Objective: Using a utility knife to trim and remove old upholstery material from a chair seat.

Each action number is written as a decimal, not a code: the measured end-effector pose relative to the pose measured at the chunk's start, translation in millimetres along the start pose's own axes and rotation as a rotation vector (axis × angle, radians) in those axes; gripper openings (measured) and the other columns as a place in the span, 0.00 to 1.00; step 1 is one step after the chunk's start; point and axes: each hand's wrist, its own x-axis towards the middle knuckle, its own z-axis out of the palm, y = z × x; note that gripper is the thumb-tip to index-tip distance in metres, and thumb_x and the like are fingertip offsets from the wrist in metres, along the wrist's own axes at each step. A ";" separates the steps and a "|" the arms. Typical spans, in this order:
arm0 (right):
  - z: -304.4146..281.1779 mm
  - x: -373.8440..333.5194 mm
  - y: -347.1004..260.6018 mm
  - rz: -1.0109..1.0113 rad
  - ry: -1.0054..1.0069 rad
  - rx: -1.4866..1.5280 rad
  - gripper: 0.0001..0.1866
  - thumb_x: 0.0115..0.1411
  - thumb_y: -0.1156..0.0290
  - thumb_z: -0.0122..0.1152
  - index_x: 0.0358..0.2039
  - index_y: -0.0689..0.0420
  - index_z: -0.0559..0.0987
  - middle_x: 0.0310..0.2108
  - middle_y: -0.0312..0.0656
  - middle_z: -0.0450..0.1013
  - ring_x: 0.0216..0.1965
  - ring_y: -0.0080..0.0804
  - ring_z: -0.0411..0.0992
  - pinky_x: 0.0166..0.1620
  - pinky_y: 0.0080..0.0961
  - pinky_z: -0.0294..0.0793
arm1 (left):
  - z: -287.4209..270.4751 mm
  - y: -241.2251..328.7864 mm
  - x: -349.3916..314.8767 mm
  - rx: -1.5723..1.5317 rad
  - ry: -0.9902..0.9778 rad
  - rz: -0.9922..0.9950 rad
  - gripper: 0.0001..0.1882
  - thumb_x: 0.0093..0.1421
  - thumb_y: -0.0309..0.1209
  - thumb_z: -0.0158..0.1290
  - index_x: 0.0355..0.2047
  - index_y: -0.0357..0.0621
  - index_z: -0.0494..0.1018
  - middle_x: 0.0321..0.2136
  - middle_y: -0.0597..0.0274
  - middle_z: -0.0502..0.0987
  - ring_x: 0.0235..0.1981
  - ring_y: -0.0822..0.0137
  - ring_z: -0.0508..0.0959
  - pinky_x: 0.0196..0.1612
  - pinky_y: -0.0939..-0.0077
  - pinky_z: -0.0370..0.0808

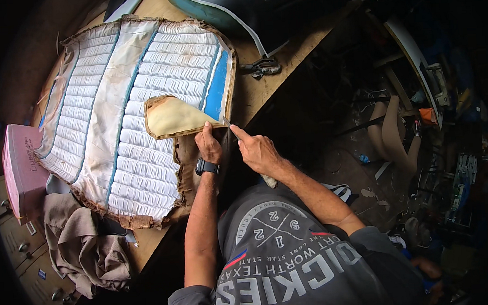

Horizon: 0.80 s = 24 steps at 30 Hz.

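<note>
A quilted white seat cover (159, 57) lies inside out on the table, with blue-edged seams and a worn brown border. One side panel is folded over, showing its pale yellow backing (176, 118). My left hand (209, 145) wears a watch and pinches the folded panel at its lower edge. Close beside it, my right hand (259, 153) is closed round a small thin-bladed tool (226, 121), its tip at the seam where panel and border meet. Most of its handle is hidden in my fingers. A blue strip (217, 90) shows along the border above.
The wooden table (304, 44) has its edge just right of the cover. Black scissors-like shears (261, 67) lie there, below a dark cover (248, 14) with pale piping. To the left are a pink foam block (24, 169) and a crumpled beige cloth (83, 238).
</note>
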 end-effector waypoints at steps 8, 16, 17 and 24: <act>-3.8 2.0 0.7 0.003 -0.017 0.005 0.25 0.67 0.72 0.49 0.64 0.62 0.66 0.27 0.59 0.78 0.32 0.59 0.79 0.38 0.53 0.79 | 10.4 18.8 -1.7 0.019 0.240 0.275 0.11 0.68 0.28 0.45 0.34 0.30 0.71 0.19 0.48 0.71 0.20 0.56 0.70 0.26 0.60 0.65; -3.0 2.6 0.4 -0.022 -0.016 0.019 0.25 0.67 0.72 0.49 0.64 0.61 0.66 0.26 0.59 0.78 0.31 0.60 0.79 0.38 0.54 0.78 | 12.4 30.7 -1.1 -0.060 0.350 0.302 0.22 0.72 0.34 0.42 0.22 0.31 0.68 0.14 0.47 0.66 0.15 0.57 0.65 0.25 0.59 0.59; -3.0 4.9 0.5 -0.026 -0.014 0.015 0.24 0.67 0.72 0.49 0.64 0.61 0.66 0.26 0.59 0.78 0.32 0.61 0.79 0.38 0.54 0.78 | 12.7 29.7 -1.1 -0.052 0.348 0.297 0.22 0.72 0.34 0.42 0.22 0.31 0.68 0.13 0.47 0.66 0.15 0.58 0.64 0.25 0.60 0.59; -3.1 17.4 3.1 -0.007 -0.040 0.016 0.24 0.66 0.72 0.50 0.63 0.59 0.67 0.26 0.60 0.78 0.33 0.63 0.78 0.39 0.56 0.77 | 5.1 -8.1 -1.7 0.232 0.179 0.321 0.13 0.63 0.18 0.50 0.48 0.31 0.73 0.27 0.47 0.79 0.27 0.51 0.79 0.31 0.61 0.75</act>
